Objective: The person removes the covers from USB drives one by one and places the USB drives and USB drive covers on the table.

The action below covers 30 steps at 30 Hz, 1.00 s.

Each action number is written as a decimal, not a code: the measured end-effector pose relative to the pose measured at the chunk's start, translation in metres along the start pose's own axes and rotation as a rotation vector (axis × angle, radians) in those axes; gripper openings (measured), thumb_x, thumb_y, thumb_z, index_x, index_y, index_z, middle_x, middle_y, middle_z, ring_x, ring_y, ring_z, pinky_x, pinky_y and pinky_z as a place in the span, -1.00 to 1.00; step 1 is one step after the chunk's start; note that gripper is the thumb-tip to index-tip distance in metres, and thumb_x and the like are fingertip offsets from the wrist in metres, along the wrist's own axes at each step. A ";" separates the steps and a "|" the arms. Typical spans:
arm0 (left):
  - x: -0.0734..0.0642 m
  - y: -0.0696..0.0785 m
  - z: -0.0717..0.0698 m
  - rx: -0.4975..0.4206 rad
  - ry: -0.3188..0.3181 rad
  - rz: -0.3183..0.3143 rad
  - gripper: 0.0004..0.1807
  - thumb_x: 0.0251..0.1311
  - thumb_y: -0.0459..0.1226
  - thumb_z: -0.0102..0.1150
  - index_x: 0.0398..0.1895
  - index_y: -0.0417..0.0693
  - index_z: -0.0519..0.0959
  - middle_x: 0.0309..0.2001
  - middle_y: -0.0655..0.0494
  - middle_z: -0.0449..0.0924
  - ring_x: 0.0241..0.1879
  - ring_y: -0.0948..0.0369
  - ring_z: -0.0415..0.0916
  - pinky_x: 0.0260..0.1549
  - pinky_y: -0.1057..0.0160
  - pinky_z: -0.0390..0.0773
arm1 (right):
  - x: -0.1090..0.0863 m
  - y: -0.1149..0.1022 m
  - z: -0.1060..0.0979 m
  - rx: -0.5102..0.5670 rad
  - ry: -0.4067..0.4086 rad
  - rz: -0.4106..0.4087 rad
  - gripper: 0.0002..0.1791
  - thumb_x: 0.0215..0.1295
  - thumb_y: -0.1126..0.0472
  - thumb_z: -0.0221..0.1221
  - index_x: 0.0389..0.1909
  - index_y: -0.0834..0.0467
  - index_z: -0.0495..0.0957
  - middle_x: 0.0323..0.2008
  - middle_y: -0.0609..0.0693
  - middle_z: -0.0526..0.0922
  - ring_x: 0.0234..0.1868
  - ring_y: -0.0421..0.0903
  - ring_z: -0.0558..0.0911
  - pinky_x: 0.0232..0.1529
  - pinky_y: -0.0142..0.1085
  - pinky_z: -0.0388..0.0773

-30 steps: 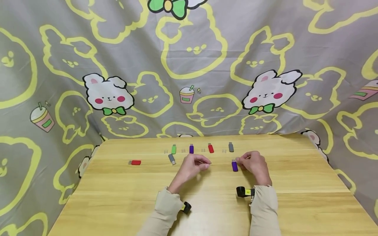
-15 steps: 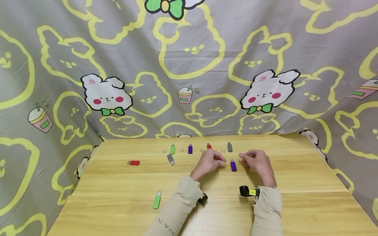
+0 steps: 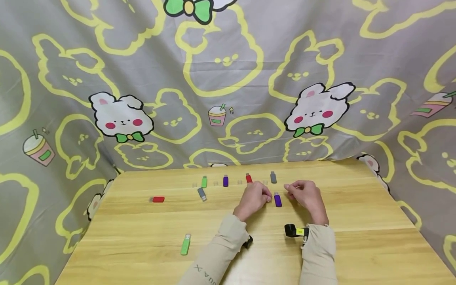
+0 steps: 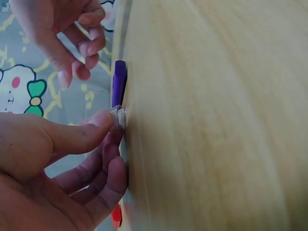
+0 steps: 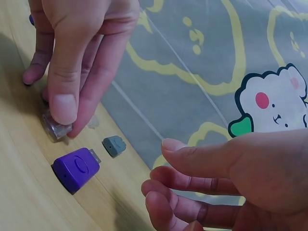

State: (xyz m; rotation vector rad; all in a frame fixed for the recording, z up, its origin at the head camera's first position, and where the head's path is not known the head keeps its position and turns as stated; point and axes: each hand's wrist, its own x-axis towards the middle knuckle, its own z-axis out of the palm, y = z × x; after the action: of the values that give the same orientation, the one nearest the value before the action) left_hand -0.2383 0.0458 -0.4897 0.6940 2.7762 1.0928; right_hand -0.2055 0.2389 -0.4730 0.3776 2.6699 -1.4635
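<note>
My left hand (image 3: 253, 198) pinches a small clear cap (image 4: 119, 117) between thumb and forefinger, just above the table. In the right wrist view that cap (image 5: 55, 127) sits right beside a purple USB stick (image 5: 79, 168), which lies with its metal plug bare and facing away from me. On the other side of the purple stick is my right hand (image 3: 305, 194), holding nothing, its fingers loosely bent and its thumb apart from them in the right wrist view (image 5: 192, 178). A red USB stick (image 3: 248, 178) is partly hidden behind my left hand.
Along the far edge lie green (image 3: 204, 181), purple (image 3: 225, 181) and grey (image 3: 273, 177) USB sticks, with clear caps (image 3: 215, 183) between them. Another grey stick (image 3: 202, 194), a red one (image 3: 158, 199) and a green one (image 3: 185, 244) lie to the left. A patterned curtain (image 3: 228, 99) hangs behind.
My left hand has moved right, up to the purple stick, uncovering the near green stick. My right hand has drawn slightly away from the purple stick. The head view has shifted a little.
</note>
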 end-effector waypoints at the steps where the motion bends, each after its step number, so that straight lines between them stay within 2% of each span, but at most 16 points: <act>1: 0.000 0.000 0.000 0.008 0.006 -0.001 -0.89 0.19 -0.45 0.43 -0.46 -0.11 0.80 -0.42 0.17 0.76 -0.30 0.28 0.64 -0.26 0.39 0.61 | 0.000 -0.001 0.000 -0.006 0.005 -0.006 -0.63 0.44 0.03 0.28 -0.18 0.34 0.68 -0.40 0.12 0.75 -0.45 -0.08 0.57 -0.49 -0.34 0.41; 7: 0.003 -0.001 0.004 0.048 0.045 0.005 -0.89 0.16 -0.43 0.46 -0.48 -0.10 0.78 -0.45 0.20 0.71 -0.37 0.31 0.61 -0.33 0.41 0.58 | 0.000 -0.002 0.001 -0.024 0.021 -0.013 -0.65 0.44 0.06 0.28 -0.20 0.34 0.69 -0.41 0.10 0.75 -0.38 -0.06 0.61 -0.41 -0.33 0.41; 14: 0.004 -0.001 0.006 0.083 0.065 0.007 -0.89 0.16 -0.39 0.48 -0.49 -0.06 0.78 -0.45 0.22 0.71 -0.40 0.34 0.60 -0.38 0.44 0.57 | 0.000 -0.001 0.002 -0.001 0.016 0.005 -0.65 0.45 0.07 0.28 -0.20 0.35 0.69 -0.42 0.08 0.75 -0.38 -0.05 0.63 -0.44 -0.36 0.40; 17: 0.003 -0.001 0.005 0.067 0.063 0.007 -0.89 0.17 -0.40 0.47 -0.48 -0.07 0.78 -0.45 0.22 0.71 -0.41 0.34 0.60 -0.39 0.44 0.57 | 0.000 -0.002 0.002 -0.002 0.014 0.004 -0.65 0.45 0.07 0.27 -0.21 0.35 0.69 -0.42 0.09 0.75 -0.37 -0.04 0.64 -0.43 -0.35 0.39; 20: 0.000 -0.002 0.001 0.014 0.053 -0.012 -0.92 0.19 -0.43 0.43 -0.43 -0.12 0.78 -0.43 0.19 0.71 -0.41 0.35 0.57 -0.37 0.43 0.56 | -0.001 -0.002 0.003 -0.008 0.011 0.003 -0.65 0.45 0.06 0.27 -0.21 0.35 0.69 -0.42 0.09 0.75 -0.37 -0.03 0.64 -0.43 -0.35 0.39; 24: -0.007 -0.006 -0.012 -0.095 0.054 -0.024 -0.93 0.25 -0.47 0.35 -0.32 -0.21 0.78 -0.37 0.12 0.74 -0.37 0.34 0.58 -0.32 0.42 0.59 | -0.001 -0.002 0.004 -0.002 0.005 0.000 -0.64 0.45 0.06 0.27 -0.20 0.35 0.69 -0.42 0.11 0.74 -0.42 -0.05 0.61 -0.49 -0.35 0.38; 30: -0.026 -0.022 -0.052 -0.220 0.116 -0.002 -0.90 0.34 -0.44 0.28 -0.18 -0.28 0.76 -0.25 0.01 0.76 -0.27 0.21 0.66 -0.27 0.37 0.65 | 0.002 -0.005 0.004 -0.005 -0.011 -0.014 -0.64 0.47 0.06 0.25 -0.16 0.34 0.68 -0.37 0.13 0.74 -0.45 -0.08 0.55 -0.52 -0.36 0.41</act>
State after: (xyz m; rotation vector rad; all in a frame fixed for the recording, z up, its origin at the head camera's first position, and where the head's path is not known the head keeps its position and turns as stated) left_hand -0.2354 -0.0118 -0.4682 0.6207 2.6879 1.4530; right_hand -0.2083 0.2335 -0.4718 0.3502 2.6730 -1.4579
